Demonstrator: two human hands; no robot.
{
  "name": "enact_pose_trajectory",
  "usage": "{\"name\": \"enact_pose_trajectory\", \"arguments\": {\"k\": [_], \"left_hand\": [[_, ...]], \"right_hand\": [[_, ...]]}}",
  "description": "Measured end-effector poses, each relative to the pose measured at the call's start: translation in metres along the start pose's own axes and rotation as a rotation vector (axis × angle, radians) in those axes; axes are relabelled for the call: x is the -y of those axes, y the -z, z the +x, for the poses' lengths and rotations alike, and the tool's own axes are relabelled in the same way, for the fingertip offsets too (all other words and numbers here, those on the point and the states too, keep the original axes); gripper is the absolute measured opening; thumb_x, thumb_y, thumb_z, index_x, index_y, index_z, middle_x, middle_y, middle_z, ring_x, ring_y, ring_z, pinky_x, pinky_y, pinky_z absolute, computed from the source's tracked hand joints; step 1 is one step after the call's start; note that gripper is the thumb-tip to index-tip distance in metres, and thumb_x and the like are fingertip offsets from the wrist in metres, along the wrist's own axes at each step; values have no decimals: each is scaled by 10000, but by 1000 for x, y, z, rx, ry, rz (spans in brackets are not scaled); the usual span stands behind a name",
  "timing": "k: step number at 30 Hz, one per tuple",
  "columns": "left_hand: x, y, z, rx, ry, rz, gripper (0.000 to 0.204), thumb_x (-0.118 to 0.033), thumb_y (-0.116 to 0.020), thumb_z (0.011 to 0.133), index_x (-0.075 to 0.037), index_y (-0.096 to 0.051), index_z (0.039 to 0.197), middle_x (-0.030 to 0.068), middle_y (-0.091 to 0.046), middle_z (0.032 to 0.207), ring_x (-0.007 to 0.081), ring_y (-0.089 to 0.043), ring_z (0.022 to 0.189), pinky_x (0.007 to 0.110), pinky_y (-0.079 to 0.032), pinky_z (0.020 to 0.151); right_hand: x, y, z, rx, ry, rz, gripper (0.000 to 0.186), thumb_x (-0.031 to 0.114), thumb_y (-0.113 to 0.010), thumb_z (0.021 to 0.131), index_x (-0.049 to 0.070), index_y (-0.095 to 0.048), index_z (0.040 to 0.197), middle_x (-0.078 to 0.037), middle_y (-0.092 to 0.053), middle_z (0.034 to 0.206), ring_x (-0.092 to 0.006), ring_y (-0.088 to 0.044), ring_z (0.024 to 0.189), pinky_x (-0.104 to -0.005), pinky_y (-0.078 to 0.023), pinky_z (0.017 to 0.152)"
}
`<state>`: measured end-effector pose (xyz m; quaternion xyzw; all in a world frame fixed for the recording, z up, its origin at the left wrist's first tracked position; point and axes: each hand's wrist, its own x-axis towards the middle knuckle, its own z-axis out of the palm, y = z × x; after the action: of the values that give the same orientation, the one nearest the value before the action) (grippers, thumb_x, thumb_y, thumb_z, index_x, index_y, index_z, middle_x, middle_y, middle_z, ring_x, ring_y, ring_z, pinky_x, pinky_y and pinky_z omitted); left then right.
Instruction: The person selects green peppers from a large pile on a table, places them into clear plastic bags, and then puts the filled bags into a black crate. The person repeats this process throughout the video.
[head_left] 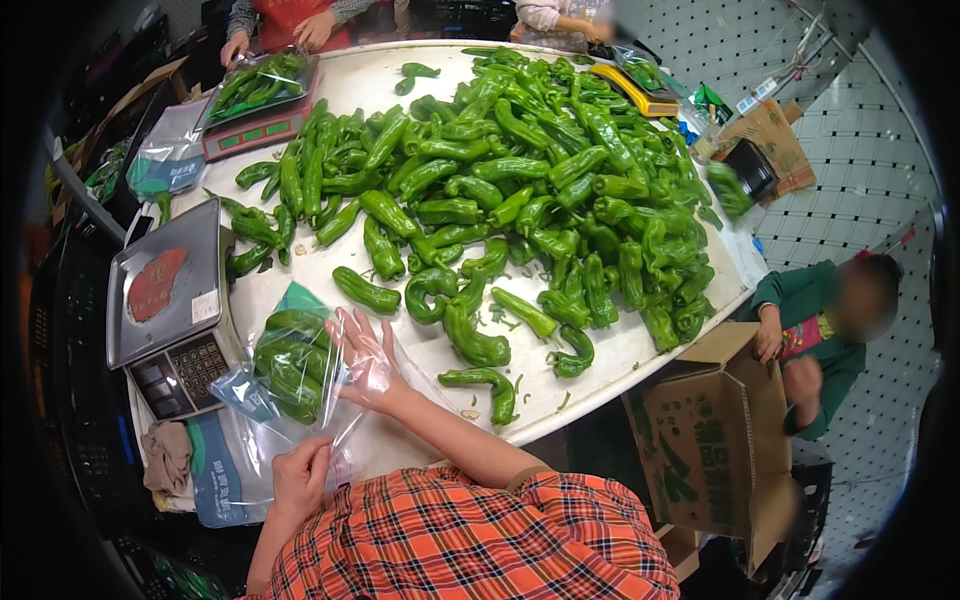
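Note:
A clear plastic bag (262, 398) with several green peppers (296, 352) inside lies at the table's near left. My left hand (300, 475) is closed on the bag's near edge, its fingertips pinched together. Clear thin film covers my right hand (368, 362); whether that is a glove or the bag's side I cannot tell. Its fingers are spread and touch the right side of the bagged peppers. Beyond my right hand, a large heap of loose green peppers (530, 170) covers much of the white table (600, 392).
Left of the bag stands a scale (165, 285). Flat bags (215, 470) and a cloth (168, 457) lie below it. Across the table, a person's hands (316, 32) are by a red scale (258, 132). At right, a person in green (838, 375) touches an open cardboard box (700, 440).

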<state>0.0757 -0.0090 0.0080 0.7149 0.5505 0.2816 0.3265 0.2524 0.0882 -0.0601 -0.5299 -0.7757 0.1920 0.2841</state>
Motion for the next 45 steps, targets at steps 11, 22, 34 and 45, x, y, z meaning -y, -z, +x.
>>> {"name": "enact_pose_trajectory", "arguments": {"k": [11, 22, 34, 45], "left_hand": [[19, 0, 7, -173, -31, 154, 58, 6, -505, 805, 7, -562, 814, 113, -495, 599, 224, -500, 498, 298, -395, 483], [5, -4, 21, -129, -88, 153, 390, -18, -636, 710, -29, -543, 1089, 106, -535, 624, 205, -515, 485, 283, -411, 472], [-2, 0, 29, -65, -218, 240, 260, -78, -691, 689, -54, -611, 935, 94, -560, 607, 230, -533, 486, 304, -406, 456], [-10, 4, 28, -60, -243, 248, 256, -165, -725, 684, -71, -627, 901, 69, -543, 559, 212, -531, 458, 301, -403, 428]], "right_hand": [[-15, 54, -20, 482, 88, 285, 507, 201, -635, 769, 83, -460, 1230, -141, -468, 1232, -241, -457, 1137, -471, -356, 926], [-212, 163, 35, -651, -596, -551, 491, 262, -669, 711, 113, -530, 1157, -160, -565, 1090, -288, -497, 1065, -387, -327, 951], [-111, 169, -38, -680, -186, 548, 440, -51, -620, 718, 87, -457, 1103, -33, -574, 923, -110, -564, 813, -246, -459, 727], [-59, 159, -53, -539, 89, 397, 495, -53, -684, 610, 71, -529, 1064, -99, -611, 956, -188, -596, 800, -273, -472, 720]]}}
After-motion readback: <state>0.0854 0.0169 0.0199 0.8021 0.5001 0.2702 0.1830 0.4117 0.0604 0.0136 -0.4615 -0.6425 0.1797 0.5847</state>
